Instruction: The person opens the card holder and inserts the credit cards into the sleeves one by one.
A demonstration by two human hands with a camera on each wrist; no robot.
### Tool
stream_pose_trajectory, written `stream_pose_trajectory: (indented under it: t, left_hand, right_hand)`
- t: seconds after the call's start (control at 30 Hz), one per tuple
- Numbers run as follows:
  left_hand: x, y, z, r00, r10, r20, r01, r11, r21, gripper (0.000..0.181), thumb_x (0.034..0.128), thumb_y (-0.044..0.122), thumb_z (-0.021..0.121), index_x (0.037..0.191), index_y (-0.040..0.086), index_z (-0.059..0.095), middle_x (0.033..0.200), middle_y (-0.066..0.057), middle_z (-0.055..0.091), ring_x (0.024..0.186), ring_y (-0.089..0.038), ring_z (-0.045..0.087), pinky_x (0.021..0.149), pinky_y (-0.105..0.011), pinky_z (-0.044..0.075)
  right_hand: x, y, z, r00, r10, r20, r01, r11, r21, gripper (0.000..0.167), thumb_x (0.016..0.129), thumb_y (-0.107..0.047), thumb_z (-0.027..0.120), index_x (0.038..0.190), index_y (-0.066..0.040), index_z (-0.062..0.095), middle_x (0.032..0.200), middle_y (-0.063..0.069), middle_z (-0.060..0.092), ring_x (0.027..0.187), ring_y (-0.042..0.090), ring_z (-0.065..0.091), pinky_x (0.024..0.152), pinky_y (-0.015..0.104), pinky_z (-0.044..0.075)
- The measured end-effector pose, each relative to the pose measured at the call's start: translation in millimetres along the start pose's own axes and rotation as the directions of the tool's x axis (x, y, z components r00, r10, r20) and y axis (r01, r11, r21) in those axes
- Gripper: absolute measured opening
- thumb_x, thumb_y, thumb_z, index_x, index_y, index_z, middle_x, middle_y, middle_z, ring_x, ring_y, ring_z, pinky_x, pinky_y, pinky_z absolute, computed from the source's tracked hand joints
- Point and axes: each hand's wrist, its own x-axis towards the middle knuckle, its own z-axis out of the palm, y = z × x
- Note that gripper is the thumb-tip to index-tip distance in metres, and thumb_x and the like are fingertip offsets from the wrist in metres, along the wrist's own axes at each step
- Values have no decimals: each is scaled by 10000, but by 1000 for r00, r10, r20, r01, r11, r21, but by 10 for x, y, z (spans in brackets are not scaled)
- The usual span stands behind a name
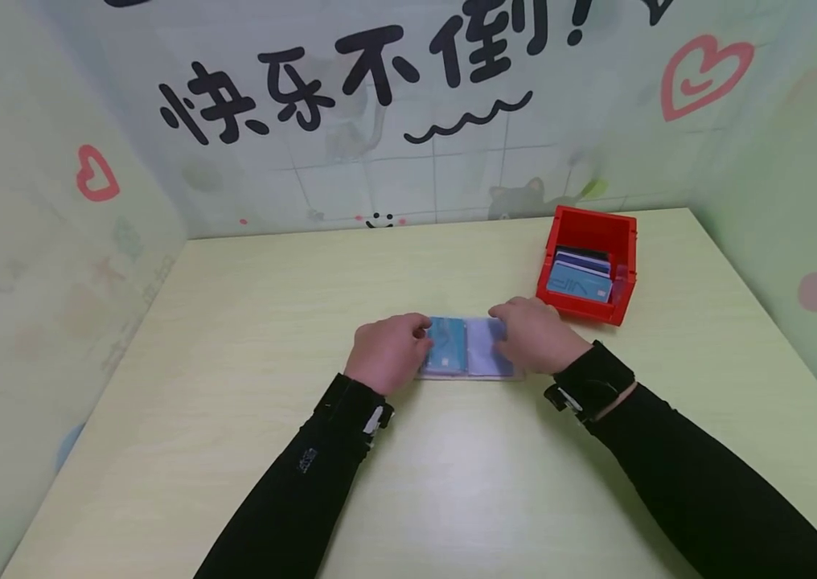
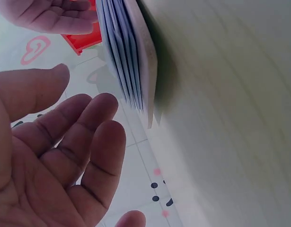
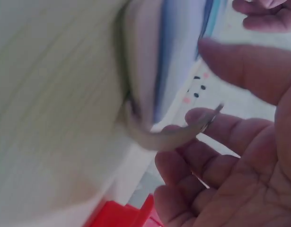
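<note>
Card holder [image 1: 486,350]: lies open on the pale wood-grain table [image 1: 235,386], between the two hands; several leaves stacked, edges seen in the left wrist view.
Left page: light-blue card [image 1: 448,342] behind clear plastic.
Right page: lilac, its outer edge partly covered by the right hand.
Closure strap [image 3: 159,142]: beige, curving out from the holder's edge to the right fingertips, a shiny fleck near its end.
Left hand [image 1: 390,350]: at the holder's left edge, back of hand upward in the head view; thumb held away from the fingers, fingers bent loosely side by side, pinching nothing; fingertips just beside the leaf edges, a gap showing in the wrist view.
Right hand [image 1: 540,334]: at the holder's right edge, back of hand upward; fingers loosely curved, thumb apart from them, tip close to the pages; strap passes across the fingertips, firm contact cannot be told.
Forearms: both reach forward and inward from the near edge, in black sleeves [image 1: 281,498], a black wristband [image 1: 597,378] on each.
Red box [image 1: 626,293]: open-topped, beyond the right hand; contains a light-blue card [image 1: 578,283] in front, darker cards [image 1: 584,254] behind.
Back wall [image 1: 235,185]: black Chinese lettering, pink-red heart outline [image 1: 705,78].
</note>
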Motion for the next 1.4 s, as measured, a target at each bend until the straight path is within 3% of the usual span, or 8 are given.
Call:
stream_pose_trajectory:
  t: [0.17,0.3,0.47,0.6,0.73,0.97,1.2,1.4]
  left_hand:
    - [13,-10,16,999,6,32,-7,1000,27,378,1021,324,698,1381,209,716,1367,-26,730,1272,-283,683,998,-584,506]
    - [14,-15,36,999,15,42,-17,999,48,401,1015,358,702,1391,218,707,1415,-33,698,1319,-315,654,1015,-591,498]
    - [9,4,31,999,21,30,-24,995,99,468,1021,434,671,1429,205,672,1512,-74,617,1388,-342,595,1073,-617,473]
    - [-3,19,11,1000,11,14,-13,994,109,524,1026,474,642,1477,208,623,1602,-101,523,1493,-372,475,1169,-639,390]
    - [-12,20,-2,1000,2,15,-3,995,101,557,1030,499,622,1510,218,586,1645,-116,463,1535,-447,387,1213,-659,323]
    - [-11,4,6,1000,1,10,-2,995,104,581,1029,516,611,1520,206,573,1648,-126,456,1544,-457,363,1215,-673,308]
    - [-23,-6,19,1000,-6,10,5,995,97,572,1035,509,605,1527,219,567,1652,-112,455,1551,-446,358,1224,-673,294]
    - [-27,13,9,1000,-3,-1,3,995,98,562,1032,494,621,1511,204,584,1635,-110,480,1540,-431,381,1219,-675,301]
  right_hand:
    - [40,84,23,999,-8,45,10,1000,-26,813,855,-315,877,1527,-22,526,1431,192,604,1297,369,554,1063,521,542]
    - [37,107,18,999,-13,46,14,1000,-17,835,850,-347,881,1529,-23,520,1421,190,599,1285,360,558,1048,509,552]
    - [-40,150,-190,998,34,-44,-29,993,111,688,946,-320,785,1523,-42,535,1441,198,602,1313,387,564,1051,542,552]
    - [-88,343,-531,978,127,-163,-94,976,198,521,999,-265,717,1445,-27,591,1337,214,655,1192,395,605,993,544,576]
    - [-27,688,-759,958,200,-203,-178,977,120,484,975,-195,731,1384,28,599,1272,264,652,1120,432,576,974,580,568]
    - [294,1132,-697,974,206,-99,-220,963,-158,557,836,-236,862,1295,13,670,1135,214,730,1145,449,549,1051,698,391]
    - [418,1218,-564,971,210,-117,-237,917,-321,358,851,-236,829,1098,-6,710,920,156,745,960,415,588,994,634,371]
    - [390,1192,-578,970,214,-117,-241,921,-306,322,863,-205,814,1082,2,701,909,162,734,964,435,562,1001,645,339]
